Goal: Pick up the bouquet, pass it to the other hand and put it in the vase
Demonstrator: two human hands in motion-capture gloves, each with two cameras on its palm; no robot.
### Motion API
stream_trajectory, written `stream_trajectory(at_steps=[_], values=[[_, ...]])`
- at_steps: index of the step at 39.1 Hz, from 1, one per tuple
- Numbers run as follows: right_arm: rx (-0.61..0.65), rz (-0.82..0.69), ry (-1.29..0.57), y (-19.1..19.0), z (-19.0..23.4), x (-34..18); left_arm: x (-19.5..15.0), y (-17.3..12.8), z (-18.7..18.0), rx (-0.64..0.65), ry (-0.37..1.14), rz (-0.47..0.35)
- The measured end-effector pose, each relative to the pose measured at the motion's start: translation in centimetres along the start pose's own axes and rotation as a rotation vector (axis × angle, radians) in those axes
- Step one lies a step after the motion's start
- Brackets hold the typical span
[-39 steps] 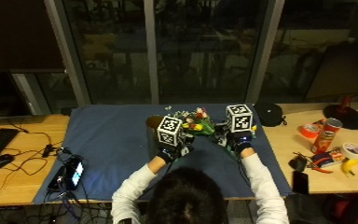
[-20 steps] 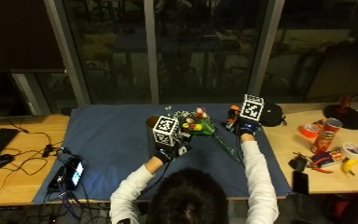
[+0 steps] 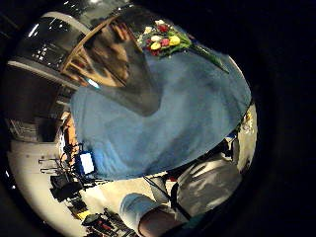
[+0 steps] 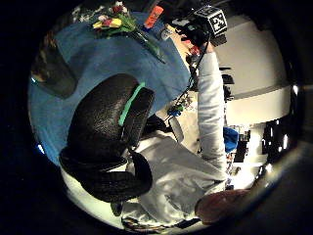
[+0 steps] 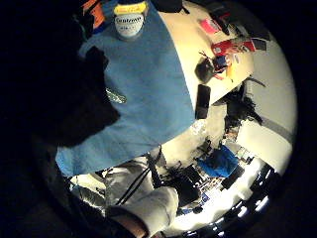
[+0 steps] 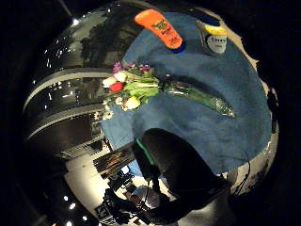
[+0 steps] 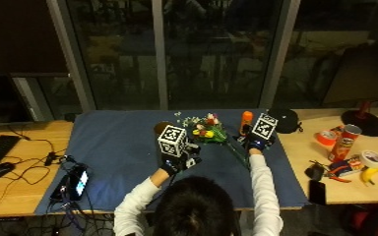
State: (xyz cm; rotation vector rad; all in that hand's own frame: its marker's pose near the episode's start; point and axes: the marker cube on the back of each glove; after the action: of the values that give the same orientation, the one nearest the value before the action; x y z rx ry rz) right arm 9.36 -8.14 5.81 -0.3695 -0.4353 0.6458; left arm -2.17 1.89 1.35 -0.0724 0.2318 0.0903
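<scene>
Bouquet (image 7: 210, 132) lies unheld on bench (image 7: 117, 152); our right hand (image 7: 254, 142) hovers beside, fingers unclear; next, grasp stems.

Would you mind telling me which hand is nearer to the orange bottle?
Right. The right hand is just in front of the orange bottle, near the bouquet stems; the left hand is farther off, across the bouquet.
</scene>
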Motion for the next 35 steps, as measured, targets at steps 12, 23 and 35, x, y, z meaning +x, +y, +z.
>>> stream_trajectory(at_steps=[12,23,35], values=[[0.357,-0.051,0.011,-5.9,4.8,0.7,-0.7,0.0,0.8,-0.025,0.007,-0.019],[0.204,-0.073,0.013,-7.0,9.4,0.2,-1.3,-0.3,1.5,-0.048,0.005,-0.012],[0.236,0.064,0.201,-7.2,11.3,-0.1,-1.4,-0.8,2.3,-0.117,0.020,-0.027]])
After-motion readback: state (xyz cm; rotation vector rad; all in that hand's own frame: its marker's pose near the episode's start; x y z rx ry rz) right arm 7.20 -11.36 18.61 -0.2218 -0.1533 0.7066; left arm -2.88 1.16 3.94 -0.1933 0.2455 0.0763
